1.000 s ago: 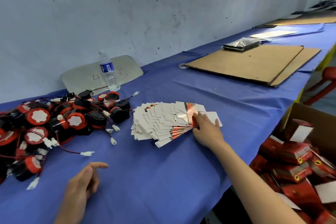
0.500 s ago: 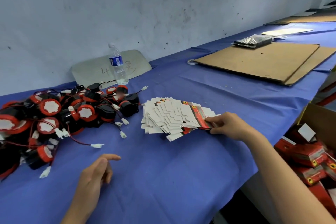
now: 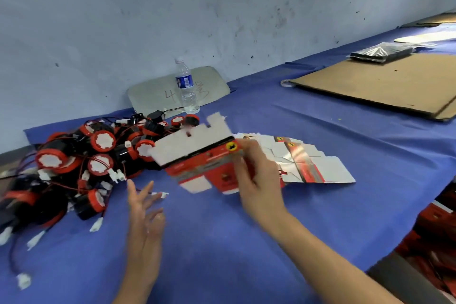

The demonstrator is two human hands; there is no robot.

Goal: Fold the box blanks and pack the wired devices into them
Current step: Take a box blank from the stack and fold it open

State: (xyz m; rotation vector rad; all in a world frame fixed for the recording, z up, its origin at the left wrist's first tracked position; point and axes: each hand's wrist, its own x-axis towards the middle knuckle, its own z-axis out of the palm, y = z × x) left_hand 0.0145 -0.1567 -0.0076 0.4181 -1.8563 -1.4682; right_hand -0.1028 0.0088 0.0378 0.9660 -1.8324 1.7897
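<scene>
Devices [image 3: 74, 168], round and black with red rims, white faces and thin red and black wires ending in white plugs, lie heaped on the left of the blue table [image 3: 222, 242]. Just right of the heap, the left hand [image 3: 144, 215] hovers palm down over the cloth, fingers straight and spread, its grip wide open and holding nothing. Right of it a flat box blank [image 3: 197, 155], white inside and red and black on its printed face, is raised off the table and blurred. Its long axis runs left to right, its notched white flaps pointing up and away toward the wall. The right hand [image 3: 256, 177] reaches in from the lower right and pinches the blank's right end, grip closed on it between thumb and fingers. Right of that hand, a fanned stack [image 3: 308, 163] of more blanks lies flat on the table. A water bottle [image 3: 186, 86] stands upright behind the heap, and brown cardboard [image 3: 382, 84] lies far right.
</scene>
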